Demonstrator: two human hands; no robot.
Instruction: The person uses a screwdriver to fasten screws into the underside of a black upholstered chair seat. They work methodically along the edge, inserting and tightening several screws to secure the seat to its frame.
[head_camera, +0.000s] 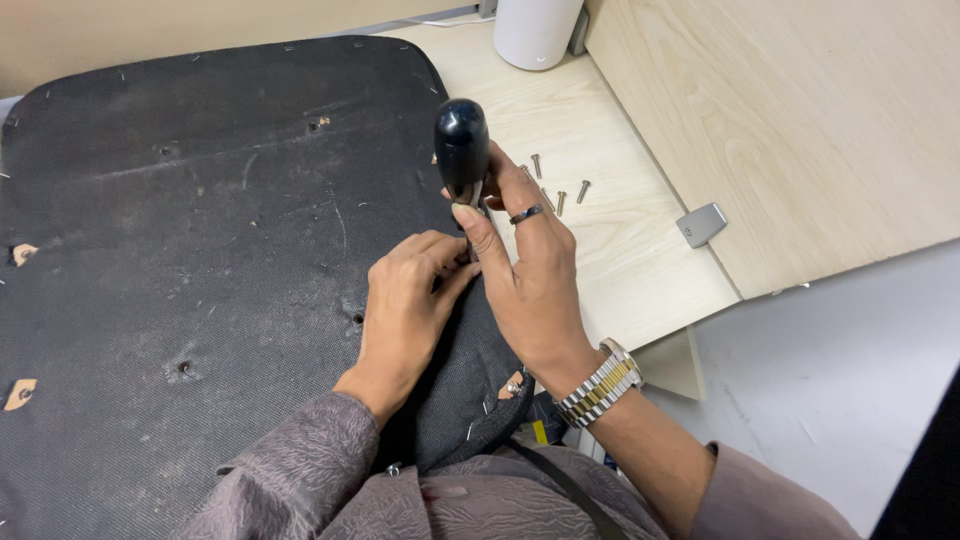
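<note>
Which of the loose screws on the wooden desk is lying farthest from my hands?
The screw at the right end of the group. It lies farthest to the right, on bare desk, while the other screws lie closer to your right hand.

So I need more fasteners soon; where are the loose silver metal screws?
The loose silver metal screws lie on the pale wooden desk, just right of the right hand and the black-handled screwdriver.

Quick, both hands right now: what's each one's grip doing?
Left hand: fingers pinched at the screwdriver's shaft, contents hidden.
Right hand: grip closed on the black screwdriver handle.
</note>
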